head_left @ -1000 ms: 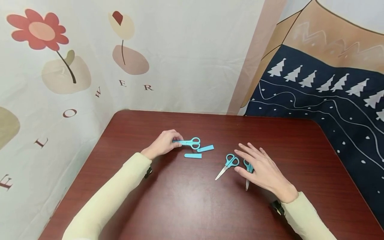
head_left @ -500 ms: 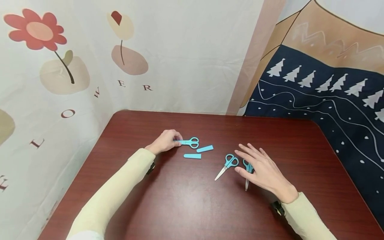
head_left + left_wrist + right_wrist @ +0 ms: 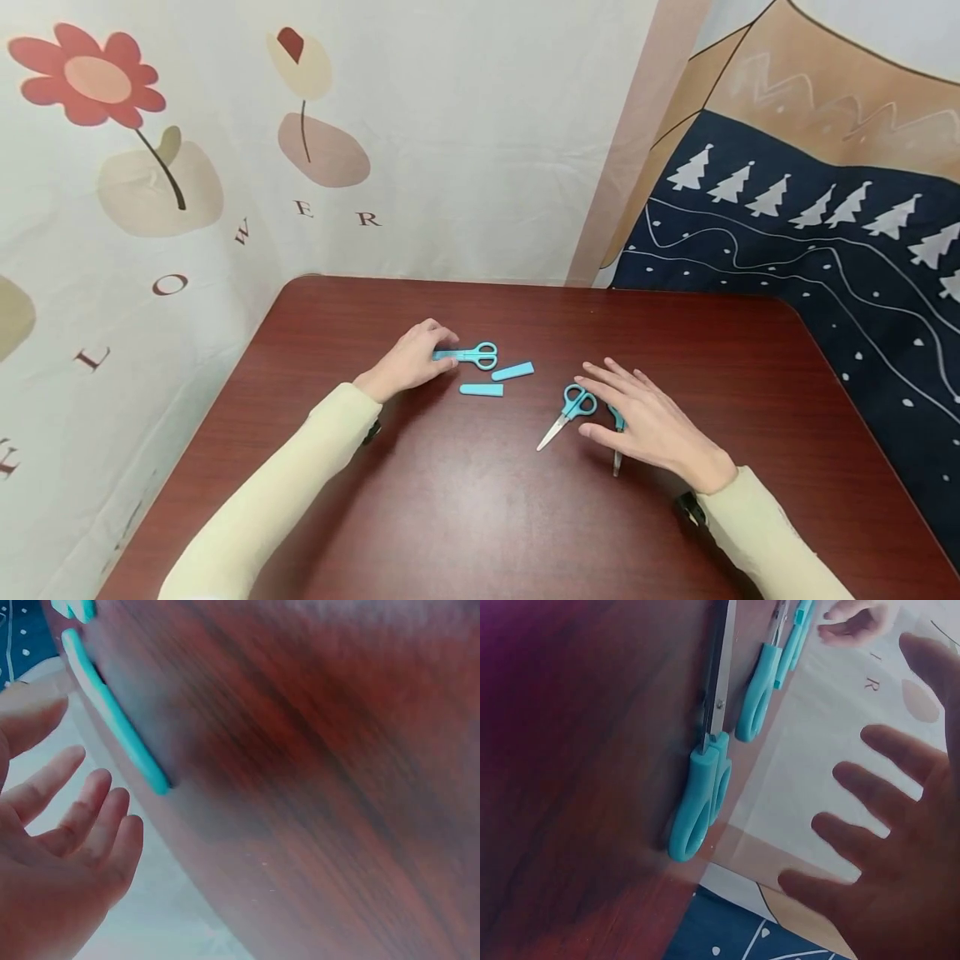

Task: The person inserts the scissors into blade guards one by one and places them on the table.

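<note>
Beside a person's left hand [image 3: 408, 357], sheathed scissors [image 3: 477, 356] lie flat on a reddish-brown surface [image 3: 480, 508], covered end toward the relaxed fingers, which are free of them, and ring handles pointing right. The pair is light blue from sheath to loops. Near the handles sit two matching loose caps [image 3: 482, 390]. Farther right lie two bare-bladed, teal-handled scissors [image 3: 697, 780], one partly hidden beneath the outspread, unoccupied right hand [image 3: 656, 421]. Printed fabric [image 3: 480, 142] hangs behind.
</note>
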`<action>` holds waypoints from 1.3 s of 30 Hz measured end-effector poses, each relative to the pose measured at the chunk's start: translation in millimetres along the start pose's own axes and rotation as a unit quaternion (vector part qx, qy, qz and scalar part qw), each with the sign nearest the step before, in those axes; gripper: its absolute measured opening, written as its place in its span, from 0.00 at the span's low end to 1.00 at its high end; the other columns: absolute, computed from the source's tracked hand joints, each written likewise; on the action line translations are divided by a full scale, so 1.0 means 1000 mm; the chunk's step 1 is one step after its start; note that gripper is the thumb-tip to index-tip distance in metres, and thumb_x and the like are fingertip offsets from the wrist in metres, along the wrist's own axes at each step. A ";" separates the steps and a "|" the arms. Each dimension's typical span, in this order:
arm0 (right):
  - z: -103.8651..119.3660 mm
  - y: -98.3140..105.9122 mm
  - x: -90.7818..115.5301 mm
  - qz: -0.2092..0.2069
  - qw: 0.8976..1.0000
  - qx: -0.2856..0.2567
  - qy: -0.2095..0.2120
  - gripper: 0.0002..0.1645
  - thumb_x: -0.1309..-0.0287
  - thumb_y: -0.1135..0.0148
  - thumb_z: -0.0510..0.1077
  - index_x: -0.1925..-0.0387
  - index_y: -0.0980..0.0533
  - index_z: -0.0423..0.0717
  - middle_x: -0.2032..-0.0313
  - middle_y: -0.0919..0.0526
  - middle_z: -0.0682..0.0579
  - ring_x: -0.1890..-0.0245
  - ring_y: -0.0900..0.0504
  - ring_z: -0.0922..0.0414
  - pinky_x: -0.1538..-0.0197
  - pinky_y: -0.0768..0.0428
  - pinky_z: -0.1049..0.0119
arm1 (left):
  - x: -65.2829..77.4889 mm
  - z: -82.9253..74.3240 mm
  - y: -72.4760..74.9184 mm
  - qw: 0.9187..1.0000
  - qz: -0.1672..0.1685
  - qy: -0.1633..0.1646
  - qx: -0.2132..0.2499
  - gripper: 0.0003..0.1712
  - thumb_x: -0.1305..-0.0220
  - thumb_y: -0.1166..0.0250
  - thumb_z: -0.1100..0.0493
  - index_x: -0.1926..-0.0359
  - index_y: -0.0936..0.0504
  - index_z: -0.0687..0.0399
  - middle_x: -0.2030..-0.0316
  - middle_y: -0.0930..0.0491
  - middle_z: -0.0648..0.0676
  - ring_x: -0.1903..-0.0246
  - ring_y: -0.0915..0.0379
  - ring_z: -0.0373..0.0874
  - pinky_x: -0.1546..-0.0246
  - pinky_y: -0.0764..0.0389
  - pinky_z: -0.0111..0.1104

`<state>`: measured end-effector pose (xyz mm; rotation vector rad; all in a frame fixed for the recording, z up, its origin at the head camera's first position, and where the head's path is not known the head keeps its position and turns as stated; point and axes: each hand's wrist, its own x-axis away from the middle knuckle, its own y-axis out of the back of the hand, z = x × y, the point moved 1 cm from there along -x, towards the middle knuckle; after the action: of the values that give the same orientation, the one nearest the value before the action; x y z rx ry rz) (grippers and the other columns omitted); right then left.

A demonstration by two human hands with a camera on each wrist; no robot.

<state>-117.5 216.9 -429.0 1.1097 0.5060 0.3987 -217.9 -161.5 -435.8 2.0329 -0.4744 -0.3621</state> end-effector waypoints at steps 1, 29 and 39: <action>0.000 0.000 -0.002 0.005 1.000 -0.006 0.004 0.44 0.40 0.30 0.67 0.28 0.27 0.54 0.27 0.30 0.50 0.24 0.38 0.40 0.31 0.38 0.31 | 0.003 -0.003 0.000 1.000 -0.005 -0.006 -0.003 0.22 0.34 0.28 0.57 0.43 0.17 0.63 0.49 0.22 0.61 0.48 0.26 0.57 0.44 0.25 0.50; -0.014 -0.019 -0.033 0.094 0.989 0.001 0.115 0.26 0.39 0.24 0.44 0.40 0.17 0.45 0.36 0.21 0.45 0.35 0.23 0.46 0.36 0.23 0.51 | 0.050 -0.039 -0.006 0.995 -0.037 -0.087 0.004 0.26 0.38 0.24 0.55 0.41 0.17 0.57 0.44 0.23 0.54 0.44 0.26 0.52 0.42 0.25 0.47; -0.010 -0.019 -0.037 0.098 0.990 -0.012 0.105 0.15 0.42 0.22 0.42 0.52 0.13 0.49 0.46 0.17 0.50 0.47 0.20 0.53 0.47 0.18 0.61 | 0.050 -0.041 -0.010 0.996 -0.005 -0.089 0.021 0.25 0.34 0.26 0.55 0.39 0.19 0.55 0.44 0.23 0.51 0.46 0.26 0.46 0.47 0.23 0.41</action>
<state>-152.5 197.1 -442.7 1.1033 0.5773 0.6970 -154.5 -149.5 -427.4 2.0542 -0.5850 -0.5477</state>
